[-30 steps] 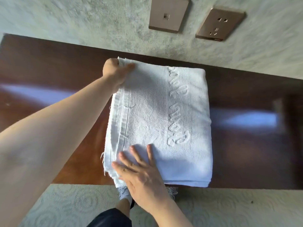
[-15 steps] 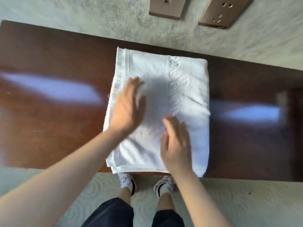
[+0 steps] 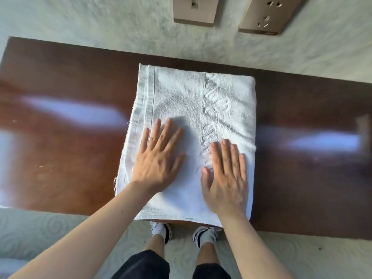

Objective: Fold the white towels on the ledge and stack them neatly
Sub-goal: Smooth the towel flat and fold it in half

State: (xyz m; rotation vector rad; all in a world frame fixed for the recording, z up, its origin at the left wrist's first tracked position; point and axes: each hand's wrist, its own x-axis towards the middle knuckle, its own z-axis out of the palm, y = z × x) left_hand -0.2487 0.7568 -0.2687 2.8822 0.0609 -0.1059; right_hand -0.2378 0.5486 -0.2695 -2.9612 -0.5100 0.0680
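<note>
The ledge point(image 3: 60, 158) is a dark, glossy wooden top running left to right, its far edge against a pale textured wall point(image 3: 100, 21) and its near edge above patterned flooring point(image 3: 40, 228). Bare wood lies on both sides of the towel point(image 3: 181, 93), a wide stretch to the left and another to the right. The towel's far edge sits close to the wall, and its near edge slightly overhangs the ledge's front, above the person's shoes point(image 3: 161, 230). Two brown wall plates point(image 3: 194, 11) are mounted on the wall beyond it.

The left hand point(image 3: 159, 158) lies flat on the towel's near-left part, fingers straight and slightly spread, gripping nothing. The right hand point(image 3: 225, 178) lies flat on the near-right part, fingers straight and close together, also holding nothing.

The towel is white, folded into a thick rectangle of several layers. Hemmed edges line up along its left side, somewhat frayed. Raised script lettering runs from far to near down its middle, partly covered by the right hand.
</note>
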